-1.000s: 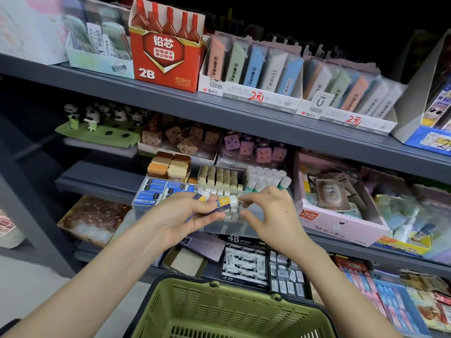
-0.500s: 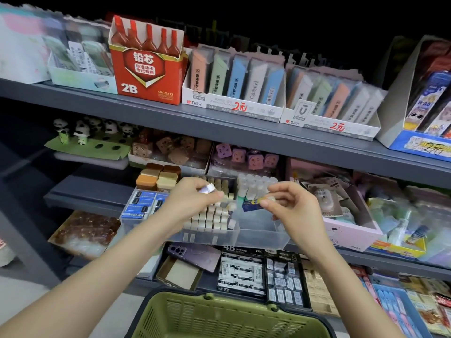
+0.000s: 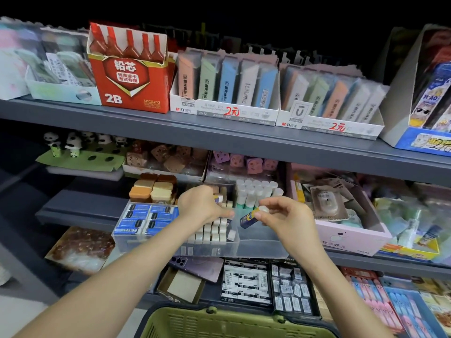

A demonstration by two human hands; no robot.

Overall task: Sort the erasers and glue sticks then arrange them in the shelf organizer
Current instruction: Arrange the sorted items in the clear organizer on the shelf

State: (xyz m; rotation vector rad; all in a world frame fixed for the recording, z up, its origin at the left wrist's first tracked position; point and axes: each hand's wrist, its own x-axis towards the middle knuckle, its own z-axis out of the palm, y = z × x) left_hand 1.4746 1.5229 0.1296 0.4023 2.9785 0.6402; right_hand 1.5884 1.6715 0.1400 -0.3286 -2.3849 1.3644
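Hands in view: two.

The right hand (image 3: 290, 218) pinches one glue stick (image 3: 249, 217) between the thumb and the fingertips, gripping it at the white cap. The stick's long axis runs diagonally. The cap end points up and right into the fingers. The blue-and-yellow labelled base points down and left, toward the left hand. The stick hangs above the front of the right compartment of the clear shelf organizer (image 3: 258, 247), and whether it touches the organizer cannot be told.

The left hand (image 3: 202, 206) is just left of the stick, with its fingers curled. It holds one small labelled piece (image 3: 218, 198) at its upper right edge. The piece is mostly hidden, so its kind and its axis cannot be told.

Organizer contents:
- Left of the left hand: blue-sleeved erasers (image 3: 146, 215), at least seven, lying flat in two columns.
- Under the left hand: small white erasers (image 3: 212, 231) in rows. They are partly covered, so the count cannot be told.
- Beyond the right hand's fingertips: capped glue sticks (image 3: 253, 191), roughly ten, standing upright with their white caps on top.

Beyond the blue-sleeved erasers, up and left of the left hand, are six brown and tan block erasers (image 3: 152, 189), stacked in pairs.

One green basket (image 3: 219, 320) sits below both forearms.
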